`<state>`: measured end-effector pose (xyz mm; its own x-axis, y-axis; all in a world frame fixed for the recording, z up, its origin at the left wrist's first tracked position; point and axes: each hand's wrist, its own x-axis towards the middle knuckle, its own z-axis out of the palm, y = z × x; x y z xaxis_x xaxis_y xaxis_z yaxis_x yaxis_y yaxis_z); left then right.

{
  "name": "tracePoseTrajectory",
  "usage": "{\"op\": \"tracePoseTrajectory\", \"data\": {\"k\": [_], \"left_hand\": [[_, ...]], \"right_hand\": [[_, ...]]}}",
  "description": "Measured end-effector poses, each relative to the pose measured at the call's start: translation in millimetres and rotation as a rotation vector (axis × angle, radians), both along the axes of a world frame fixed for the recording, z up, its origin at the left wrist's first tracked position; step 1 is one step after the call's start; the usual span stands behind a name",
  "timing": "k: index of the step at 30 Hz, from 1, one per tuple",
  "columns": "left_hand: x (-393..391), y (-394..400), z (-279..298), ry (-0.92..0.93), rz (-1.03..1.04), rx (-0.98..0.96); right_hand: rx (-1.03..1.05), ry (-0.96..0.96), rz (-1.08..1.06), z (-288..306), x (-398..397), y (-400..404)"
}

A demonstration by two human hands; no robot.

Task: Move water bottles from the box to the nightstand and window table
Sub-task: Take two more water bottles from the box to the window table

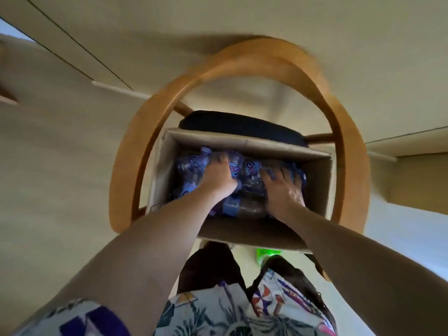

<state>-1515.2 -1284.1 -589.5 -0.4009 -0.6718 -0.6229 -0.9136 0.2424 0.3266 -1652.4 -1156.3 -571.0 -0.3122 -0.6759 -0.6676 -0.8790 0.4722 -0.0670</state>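
Looking straight down here, an open brown cardboard box (244,143) sits on the dark cushioned seat (242,126) of a round-backed wooden armchair (242,61), and both bare arms reach into it from above. Down on the box floor lie a bunch of clear plastic water bottles with blue-purple labels (191,173), all on their sides and packed close together, filling most of the bottom. It's pretty blurry, so I can't count them.

The left hand (218,177) is on the bottles toward the left-middle of the box, fingers bent down over one bottle near its label, so it looks like it's gripping that one. The right hand (282,187) is over toward the right half, fingers spread fairly wide and laid across the tops of the bottles there. Honestly I can't tell if it's actually got hold of one or is just resting on them, the fingertips are too smeared. The two hands are near each other but not touching, with a labelled bottle showing in the gap between them.

Below the box you can see a patterned tropical-print shirt (218,311), plus something bright green (266,253) on the pale floor (60,166) just under the box's near edge.
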Motion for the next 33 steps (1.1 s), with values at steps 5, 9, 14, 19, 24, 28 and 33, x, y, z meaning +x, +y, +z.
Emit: {"op": "tracePoseTrajectory", "data": {"k": [5, 9, 14, 19, 24, 28, 33], "left_hand": [[-24, -7, -23, -0.063, 0.106, 0.036], [-29, -5, -35, -0.149, 0.036, -0.1], [-23, -6, -35, -0.062, 0.013, -0.151], [-22, -18, -27, -0.051, 0.014, -0.008], [-29, -41, -4, -0.142, -0.032, 0.298], [-40, -40, 28, -0.124, -0.04, 0.463], [-67, -27, 70, 0.02, 0.116, 0.672]], "right_hand": [[0.055, 0.054, -0.019, -30, 1, -10], [0.042, 0.111, -0.034, -44, 6, -14], [0.02, 0.093, -0.018, -43, 2, -14], [0.053, 0.015, -0.007, -33, -7, -19], [0.02, -0.067, -0.178, -12, -2, -1], [-0.001, -0.211, -0.407, 14, 6, 20], [-0.153, -0.26, -0.679, 48, -2, 38]]}}
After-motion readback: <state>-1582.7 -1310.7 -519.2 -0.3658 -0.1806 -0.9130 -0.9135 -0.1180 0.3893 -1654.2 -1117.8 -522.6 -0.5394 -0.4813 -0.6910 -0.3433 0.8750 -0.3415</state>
